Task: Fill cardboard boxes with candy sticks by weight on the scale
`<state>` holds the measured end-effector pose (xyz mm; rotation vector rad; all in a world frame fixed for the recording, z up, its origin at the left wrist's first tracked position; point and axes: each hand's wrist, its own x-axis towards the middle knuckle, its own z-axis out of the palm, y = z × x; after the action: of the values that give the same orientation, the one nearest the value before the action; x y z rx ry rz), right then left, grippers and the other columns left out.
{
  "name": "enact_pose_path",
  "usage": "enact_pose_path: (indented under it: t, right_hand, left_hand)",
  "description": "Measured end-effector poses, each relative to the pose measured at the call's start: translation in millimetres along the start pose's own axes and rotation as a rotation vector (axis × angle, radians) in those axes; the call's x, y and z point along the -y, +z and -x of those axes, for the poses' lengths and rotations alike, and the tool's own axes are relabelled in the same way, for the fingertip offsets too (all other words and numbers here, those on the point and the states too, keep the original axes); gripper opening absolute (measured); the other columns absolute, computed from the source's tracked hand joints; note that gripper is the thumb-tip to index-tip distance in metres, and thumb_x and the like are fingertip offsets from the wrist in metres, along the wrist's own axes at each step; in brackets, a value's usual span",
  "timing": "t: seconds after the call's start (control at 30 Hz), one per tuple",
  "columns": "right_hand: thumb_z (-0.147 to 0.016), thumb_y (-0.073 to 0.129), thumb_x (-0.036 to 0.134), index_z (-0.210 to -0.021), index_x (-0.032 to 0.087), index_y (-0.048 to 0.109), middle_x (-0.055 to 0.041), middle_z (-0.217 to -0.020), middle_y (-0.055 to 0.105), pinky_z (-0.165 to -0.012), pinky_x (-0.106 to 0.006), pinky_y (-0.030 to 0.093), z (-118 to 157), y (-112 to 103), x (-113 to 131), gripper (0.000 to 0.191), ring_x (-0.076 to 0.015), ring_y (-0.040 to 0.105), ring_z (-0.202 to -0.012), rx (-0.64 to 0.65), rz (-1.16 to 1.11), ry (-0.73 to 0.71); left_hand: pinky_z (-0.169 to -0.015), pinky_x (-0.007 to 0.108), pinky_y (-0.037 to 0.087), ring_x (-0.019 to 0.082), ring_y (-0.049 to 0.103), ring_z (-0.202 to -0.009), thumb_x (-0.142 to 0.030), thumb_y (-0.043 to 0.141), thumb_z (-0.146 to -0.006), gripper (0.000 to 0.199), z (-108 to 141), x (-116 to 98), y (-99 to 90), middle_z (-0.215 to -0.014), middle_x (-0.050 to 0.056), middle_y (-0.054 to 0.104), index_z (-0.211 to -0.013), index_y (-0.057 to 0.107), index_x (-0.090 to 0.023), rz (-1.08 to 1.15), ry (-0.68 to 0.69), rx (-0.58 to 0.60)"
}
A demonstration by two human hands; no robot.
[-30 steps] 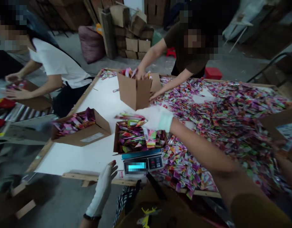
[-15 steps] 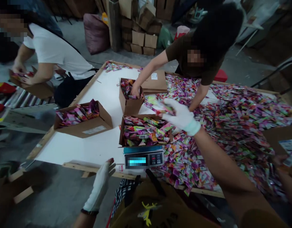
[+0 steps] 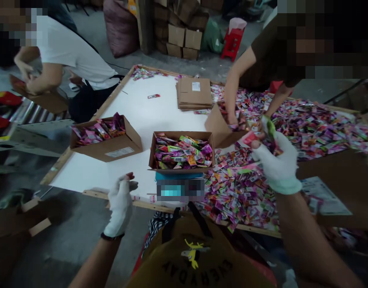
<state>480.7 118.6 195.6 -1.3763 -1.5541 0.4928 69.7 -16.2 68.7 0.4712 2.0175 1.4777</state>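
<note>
A cardboard box [image 3: 181, 166] full of colourful sachets stands on a blue digital scale [image 3: 180, 188] at the table's near edge. My right hand [image 3: 276, 160], in a white glove, hovers above the big heap of sachets [image 3: 294, 136] to the right of the box and grips a few sachets. My left hand [image 3: 121, 204], also gloved, hangs at the near table edge left of the scale, holding nothing, fingers loosely apart.
A second filled box [image 3: 107, 146] sits at the left on the white table [image 3: 142, 116]. Flat cartons [image 3: 194, 93] are stacked at the back. A person in a dark shirt reaches into a tilted box [image 3: 219, 130] across from me; another in white works at the left.
My right hand has moved from over the box on the scale rightwards to the heap, holding sachets. The person opposite has shifted their box to the right. My left hand rose slightly.
</note>
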Motion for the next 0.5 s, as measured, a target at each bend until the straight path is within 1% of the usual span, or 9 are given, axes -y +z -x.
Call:
enact_pose_path:
  t: [0.07, 0.13, 0.2, 0.27, 0.3, 0.33, 0.4, 0.43, 0.5]
  right_hand:
    - [-0.095, 0.070, 0.056, -0.110, 0.025, 0.068, -0.0012, -0.083, 0.064, -0.064, -0.036, 0.055, -7.2, 29.1, 15.8, 0.034, -0.0198, 0.062, -0.070, 0.013, -0.027, -0.059]
    - [-0.102, 0.059, 0.057, -0.115, 0.025, 0.065, -0.0032, -0.088, 0.066, -0.071, -0.037, 0.057, -14.6, 60.7, 31.6, 0.035, -0.0213, 0.066, -0.078, 0.065, -0.017, -0.130]
    - [-0.106, 0.050, 0.054, -0.115, 0.023, 0.065, -0.0039, -0.092, 0.067, -0.079, -0.036, 0.058, -20.3, 90.4, 43.2, 0.035, -0.0211, 0.067, -0.086, 0.178, 0.005, -0.182]
    - [-0.109, 0.047, 0.049, -0.106, 0.022, 0.066, -0.0028, -0.088, 0.068, -0.083, -0.033, 0.057, -25.0, 114.9, 47.2, 0.033, -0.0192, 0.067, -0.086, 0.305, 0.013, -0.203]
    - [-0.109, 0.047, 0.047, -0.101, 0.022, 0.065, -0.0022, -0.086, 0.068, -0.083, -0.032, 0.057, -27.6, 124.4, 46.0, 0.032, -0.0183, 0.066, -0.085, 0.346, 0.012, -0.202]
    - [-0.109, 0.046, 0.045, -0.099, 0.022, 0.064, -0.0022, -0.085, 0.068, -0.082, -0.031, 0.057, -30.5, 131.3, 42.9, 0.031, -0.0177, 0.067, -0.083, 0.360, 0.010, -0.194]
    - [-0.111, 0.038, 0.045, -0.104, 0.023, 0.062, -0.0039, -0.088, 0.071, -0.078, -0.032, 0.058, -36.9, 136.0, 32.2, 0.033, -0.0179, 0.068, -0.079, 0.325, -0.002, -0.157]
    - [-0.111, 0.033, 0.047, -0.112, 0.024, 0.061, -0.0049, -0.088, 0.072, -0.074, -0.033, 0.058, -39.6, 132.9, 25.5, 0.036, -0.0184, 0.069, -0.076, 0.293, -0.020, -0.129]
    - [-0.111, 0.023, 0.051, -0.128, 0.025, 0.056, -0.0059, -0.085, 0.071, -0.065, -0.036, 0.059, -41.8, 115.4, 11.2, 0.045, -0.0200, 0.069, -0.067, 0.241, -0.052, -0.089]
  left_hand:
    - [-0.072, 0.029, 0.056, 0.015, 0.064, -0.071, -0.044, 0.065, -0.078, 0.038, 1.3, -16.7, 4.3, -0.104, 0.006, 0.073, -0.104, 0.071, -0.016, 0.058, 0.045, 0.009]
    - [-0.074, 0.030, 0.057, 0.015, 0.066, -0.074, -0.044, 0.066, -0.079, 0.037, 6.2, -23.6, 9.4, -0.108, 0.006, 0.073, -0.103, 0.070, -0.017, 0.097, 0.057, 0.037]
    - [-0.079, 0.032, 0.058, 0.017, 0.068, -0.078, -0.045, 0.066, -0.080, 0.039, 14.3, -20.4, 12.6, -0.110, 0.007, 0.074, -0.106, 0.071, -0.017, 0.080, 0.034, 0.067]
    - [-0.083, 0.034, 0.059, 0.019, 0.070, -0.082, -0.046, 0.065, -0.081, 0.042, 23.5, -10.5, 11.8, -0.111, 0.008, 0.075, -0.111, 0.071, -0.017, 0.027, -0.025, 0.084]
    - [-0.085, 0.035, 0.059, 0.020, 0.071, -0.084, -0.047, 0.064, -0.081, 0.043, 27.7, -4.6, 9.7, -0.113, 0.008, 0.076, -0.112, 0.072, -0.017, 0.004, -0.060, 0.088]
    - [-0.086, 0.036, 0.059, 0.021, 0.072, -0.087, -0.047, 0.064, -0.081, 0.043, 31.4, 1.1, 6.8, -0.115, 0.009, 0.076, -0.113, 0.072, -0.018, -0.007, -0.091, 0.087]
    - [-0.090, 0.036, 0.059, 0.023, 0.074, -0.093, -0.045, 0.065, -0.081, 0.041, 36.9, 10.1, -0.7, -0.120, 0.009, 0.076, -0.111, 0.072, -0.018, -0.002, -0.126, 0.080]
    - [-0.092, 0.036, 0.059, 0.023, 0.074, -0.096, -0.044, 0.065, -0.081, 0.040, 38.8, 12.9, -4.7, -0.121, 0.009, 0.076, -0.110, 0.073, -0.018, 0.002, -0.134, 0.078]
    - [-0.095, 0.037, 0.059, 0.024, 0.074, -0.098, -0.043, 0.065, -0.080, 0.039, 41.2, 15.3, -11.9, -0.121, 0.009, 0.076, -0.109, 0.073, -0.018, 0.001, -0.144, 0.064]
